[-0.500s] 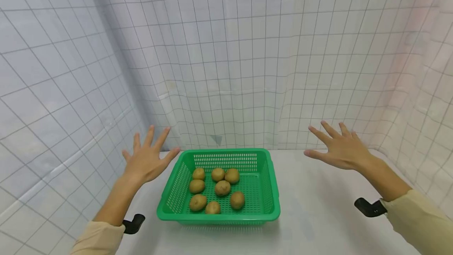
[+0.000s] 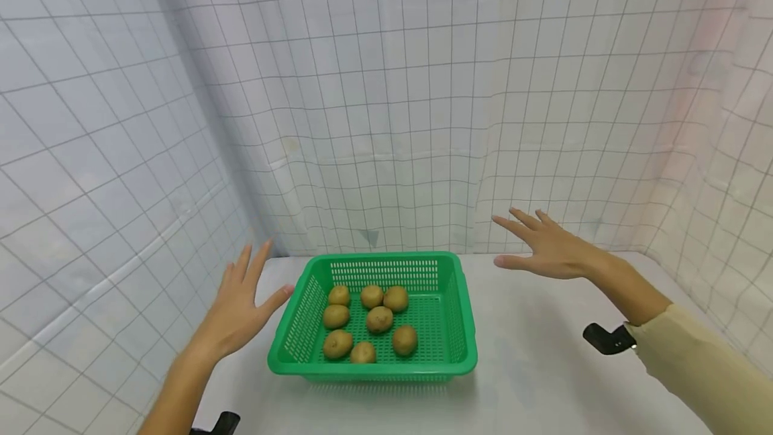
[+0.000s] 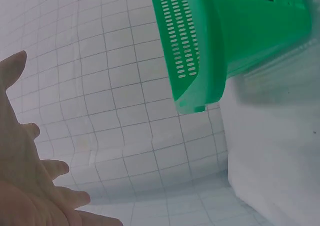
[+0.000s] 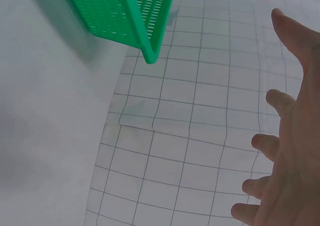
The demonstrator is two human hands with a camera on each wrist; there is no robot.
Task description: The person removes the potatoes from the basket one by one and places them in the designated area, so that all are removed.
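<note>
A green slotted plastic basket (image 2: 459,314) stands on the white table and holds several brown kiwifruit (image 2: 379,319). My left hand (image 2: 238,311) hovers just left of the basket's near left side, fingers straight and spread, holding nothing. My right hand (image 2: 540,245) floats above the table to the right of the basket's far right corner, also spread and empty. The left wrist view shows the basket's (image 3: 235,35) outer wall with the left hand's fingers (image 3: 22,186) apart from it. In the right wrist view the basket's (image 4: 120,15) corner is far from the right hand's fingers (image 4: 282,166).
White gridded curtains (image 2: 386,99) close in the table at the back and both sides. The white table top (image 2: 543,368) stretches bare to the right of the basket. Black wrist-camera mounts (image 2: 604,340) stick out below each forearm.
Both hands have come lower and inward toward the basket; the left hand dropped beside its left wall, the right hand shifted left. The basket and fruit have not moved.
</note>
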